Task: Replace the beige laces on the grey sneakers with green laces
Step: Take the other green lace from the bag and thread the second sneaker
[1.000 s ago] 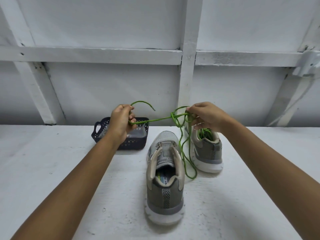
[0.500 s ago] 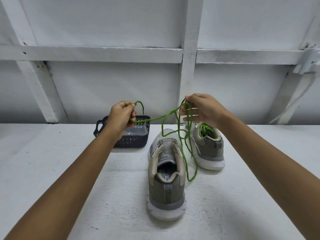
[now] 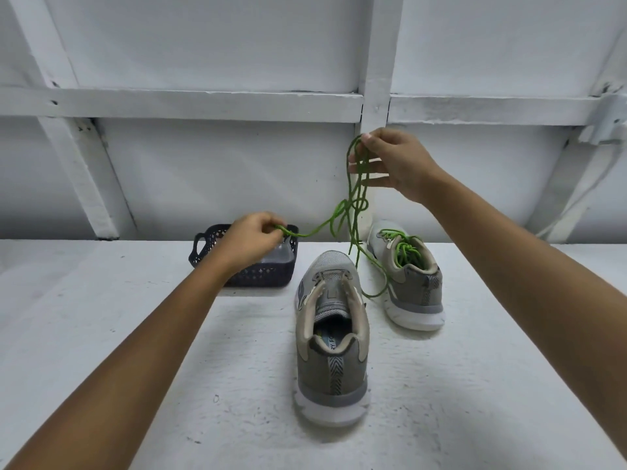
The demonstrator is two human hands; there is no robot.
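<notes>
White bench is carrying both grey sneakers, near one unlaced; right hand is pinching the knotted green lace high in a tight grip, left hand is pinching one end by the basket, so prob better easing slack into the knot vs pulling taut

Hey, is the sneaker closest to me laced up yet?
No, the near sneaker shows no lace over its tongue, while the loose green lace hangs between the left hand and right hand.
</notes>
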